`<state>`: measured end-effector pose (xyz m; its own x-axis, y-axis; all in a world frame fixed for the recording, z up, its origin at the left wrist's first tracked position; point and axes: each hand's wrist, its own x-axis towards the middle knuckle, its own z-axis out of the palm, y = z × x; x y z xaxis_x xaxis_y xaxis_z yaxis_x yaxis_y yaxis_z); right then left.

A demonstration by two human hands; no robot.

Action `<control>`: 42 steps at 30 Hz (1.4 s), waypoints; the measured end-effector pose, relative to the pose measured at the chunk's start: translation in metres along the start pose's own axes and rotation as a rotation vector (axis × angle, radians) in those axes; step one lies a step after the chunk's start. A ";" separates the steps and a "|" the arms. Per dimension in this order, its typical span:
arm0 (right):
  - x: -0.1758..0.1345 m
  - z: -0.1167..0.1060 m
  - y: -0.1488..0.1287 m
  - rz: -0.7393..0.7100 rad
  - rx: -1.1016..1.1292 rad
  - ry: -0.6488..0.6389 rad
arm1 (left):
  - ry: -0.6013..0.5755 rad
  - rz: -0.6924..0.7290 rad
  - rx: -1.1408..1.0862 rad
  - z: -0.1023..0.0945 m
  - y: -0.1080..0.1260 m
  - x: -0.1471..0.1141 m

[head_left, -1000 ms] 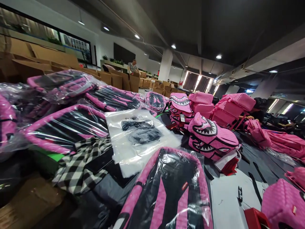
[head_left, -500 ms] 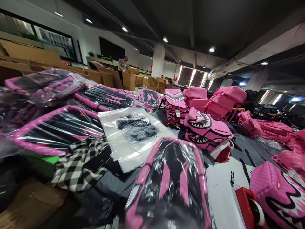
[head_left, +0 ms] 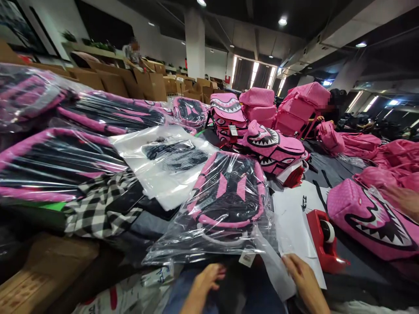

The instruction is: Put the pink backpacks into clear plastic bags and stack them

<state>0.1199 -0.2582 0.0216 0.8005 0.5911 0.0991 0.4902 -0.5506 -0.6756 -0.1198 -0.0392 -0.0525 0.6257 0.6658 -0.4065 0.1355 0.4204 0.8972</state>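
In the head view, the pink-and-black bag (head_left: pixel 231 203) lies on the counter (head_left: pixel 355 266) in front of the person, inside clear plastic (head_left: pixel 183 247). The loose end of the plastic is turned to the near side, I suppose because there both hands can reach it easily. The left hand (head_left: pixel 207 281) is just below this end; its grip is apart, with fingers lightly bent and nothing between them. The right hand (head_left: pixel 298 270) is by the right flap of the plastic and seems to touch its edge; whether the grip is clamped on it, I cannot tell. A white label (head_left: pixel 247 258) shows between the hands. To the right are white paper (head_left: pixel 291 218) and a red tape dispenser (head_left: pixel 322 244), placed perhaps for short reach. Farther right, another person's hand (head_left: pixel 404 201) is near a shark bag (head_left: pixel 369 218).
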 end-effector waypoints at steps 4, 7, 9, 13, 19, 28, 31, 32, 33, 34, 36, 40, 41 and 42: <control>-0.021 0.047 -0.030 -0.294 -0.453 0.208 | -0.048 0.298 0.396 0.080 -0.002 0.006; -0.012 0.072 -0.039 -0.460 -0.692 0.458 | 0.038 0.308 0.562 0.109 0.004 0.022; -0.004 0.074 -0.035 -0.524 -0.703 0.555 | 0.036 0.320 0.539 0.113 0.006 0.029; 0.002 0.044 -0.022 -0.505 -0.520 0.421 | -0.062 0.241 0.255 0.093 0.016 0.028; -0.025 0.013 -0.040 -0.107 0.256 -0.365 | -0.416 -0.139 -0.196 0.065 0.053 0.007; -0.067 0.046 -0.004 0.504 0.966 -0.456 | -0.286 0.123 0.118 0.078 0.025 0.018; -0.067 0.052 -0.004 0.425 0.875 -0.398 | -0.232 0.216 0.318 0.083 0.012 0.019; -0.065 0.055 -0.007 0.331 0.793 -0.377 | -0.272 0.251 0.405 0.085 0.010 0.018; -0.063 0.059 -0.010 0.234 0.706 -0.347 | -0.321 0.290 0.514 0.085 0.011 0.015; -0.062 0.062 -0.013 0.158 0.625 -0.300 | -0.359 0.337 0.649 0.085 0.014 0.013; -0.061 0.067 -0.015 0.109 0.492 -0.184 | -0.386 0.480 0.985 0.081 0.029 0.009; -0.070 0.071 -0.011 0.088 0.303 -0.099 | -0.547 1.060 1.427 0.081 0.075 0.012; -0.075 0.073 -0.010 0.060 0.250 -0.100 | -0.642 1.237 1.439 0.087 0.086 0.016; -0.080 0.074 -0.009 0.029 0.187 -0.082 | -0.744 1.392 1.427 0.095 0.095 0.019</control>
<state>0.0254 -0.2566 -0.0344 0.7788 0.6269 0.0225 0.3883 -0.4537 -0.8021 -0.0224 -0.0451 0.0412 0.8692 -0.4079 0.2794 -0.4495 -0.8873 0.1028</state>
